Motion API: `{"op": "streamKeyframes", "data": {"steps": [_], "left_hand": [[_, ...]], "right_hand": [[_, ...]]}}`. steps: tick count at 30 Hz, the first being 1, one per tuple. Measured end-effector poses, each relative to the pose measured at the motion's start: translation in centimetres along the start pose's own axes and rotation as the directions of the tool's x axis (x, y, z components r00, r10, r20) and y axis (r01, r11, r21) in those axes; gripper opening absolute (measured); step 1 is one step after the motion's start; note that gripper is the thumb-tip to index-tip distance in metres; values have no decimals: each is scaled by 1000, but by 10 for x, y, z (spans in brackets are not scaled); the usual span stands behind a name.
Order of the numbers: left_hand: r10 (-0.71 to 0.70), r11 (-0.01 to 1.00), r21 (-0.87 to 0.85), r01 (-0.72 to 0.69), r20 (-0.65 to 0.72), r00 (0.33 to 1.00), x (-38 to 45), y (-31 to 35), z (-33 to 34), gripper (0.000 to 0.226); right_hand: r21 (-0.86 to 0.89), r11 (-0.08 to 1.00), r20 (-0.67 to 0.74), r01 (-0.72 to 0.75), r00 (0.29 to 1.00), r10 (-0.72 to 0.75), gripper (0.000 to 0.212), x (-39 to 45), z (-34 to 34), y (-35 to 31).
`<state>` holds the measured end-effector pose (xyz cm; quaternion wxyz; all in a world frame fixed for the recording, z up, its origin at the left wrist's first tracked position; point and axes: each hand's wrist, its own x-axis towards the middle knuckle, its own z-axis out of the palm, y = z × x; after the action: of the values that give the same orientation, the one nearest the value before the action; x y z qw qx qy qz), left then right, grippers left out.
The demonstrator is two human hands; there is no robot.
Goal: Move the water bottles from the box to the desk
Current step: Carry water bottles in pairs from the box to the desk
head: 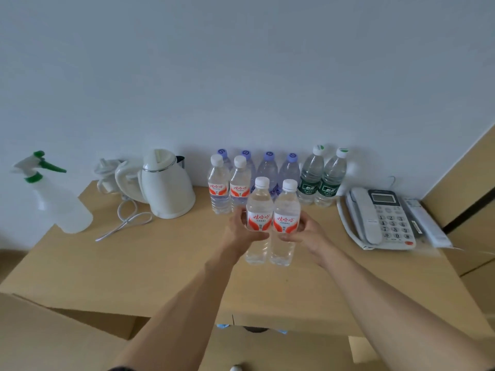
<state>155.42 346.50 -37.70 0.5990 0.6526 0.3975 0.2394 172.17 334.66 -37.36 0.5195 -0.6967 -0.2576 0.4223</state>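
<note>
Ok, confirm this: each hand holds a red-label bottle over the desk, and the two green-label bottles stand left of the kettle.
One detail is wrong. The head view shows the green-label bottles right of the kettle, near the phone. The left hand and right hand do each hold a red-label bottle over the desk.

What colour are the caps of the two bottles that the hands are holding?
White. Both held bottles have white caps, seen clearly in the head view.
</note>
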Motion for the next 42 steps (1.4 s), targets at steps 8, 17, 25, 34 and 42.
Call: {"op": "streamKeyframes", "data": {"steps": [8,17,25,34,42], "left_hand": [[136,984,92,-154,178,975,118,31,-4,75],[192,941,221,-255,272,943,229,52,61,86],[256,887,267,-377,395,882,336,97,134,90],[432,612,392,-687,562,706,417,210,185,68],[375,115,370,-922,843,386,469,241,272,46]], "right_hand": [[-102,993,-195,60,978,-79,77,80,-7,-35],[-298,955,-335,5,936,-109,72,171,-74,-48],[-330,942,-367,59,911,-185,72,263,-165,-76],[-509,855,-412,102,843,-346,67,276,-255,-143],[-588,805,-591,-81,723,-358,49,283,-290,-150]]}}
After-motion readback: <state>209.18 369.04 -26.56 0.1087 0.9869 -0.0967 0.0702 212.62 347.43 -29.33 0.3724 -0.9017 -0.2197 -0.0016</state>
